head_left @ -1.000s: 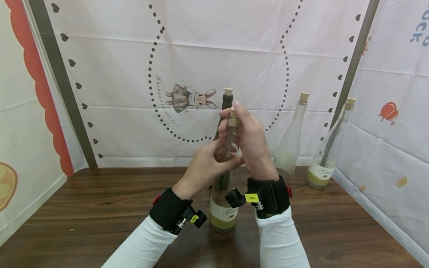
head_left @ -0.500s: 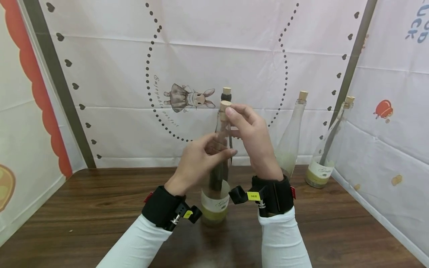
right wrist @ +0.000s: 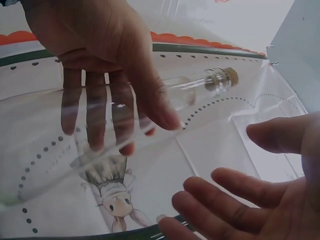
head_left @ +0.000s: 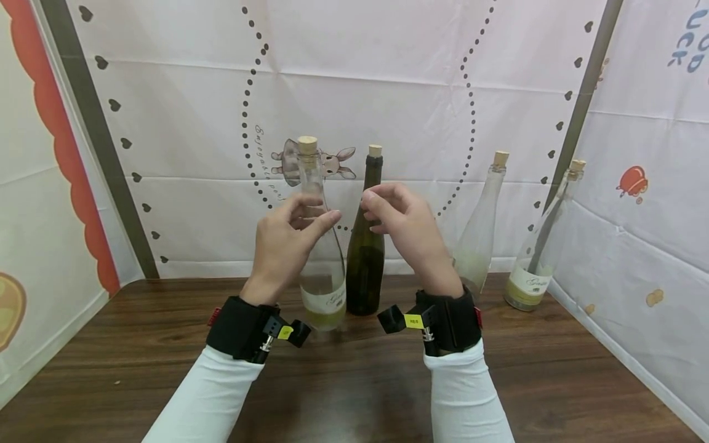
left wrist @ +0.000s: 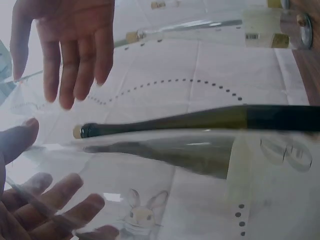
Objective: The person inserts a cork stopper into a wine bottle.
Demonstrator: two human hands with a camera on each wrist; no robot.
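Head view showed four corked bottles on the wooden table (head_left: 166,344), three of clear glass and one dark green. Farthest left, the left hand (head_left: 282,243) gripped the first clear bottle (head_left: 318,246) by its neck, fingers curled round the glass, its cork (head_left: 307,145) seated on top; the base sat at or just above the tabletop, and I could not tell which. Its cream label carried a cursive word too small to read. Just beside it stood the dark green bottle (head_left: 367,252). The right hand (head_left: 407,227) hovered in front of it, fingers loosely bent, holding nothing. Further right stood a second clear bottle (head_left: 480,240), then a third clear bottle (head_left: 540,258) bearing the same cursive label. Backdrop cursive beside the printed rabbit (head_left: 324,161) stayed illegible.
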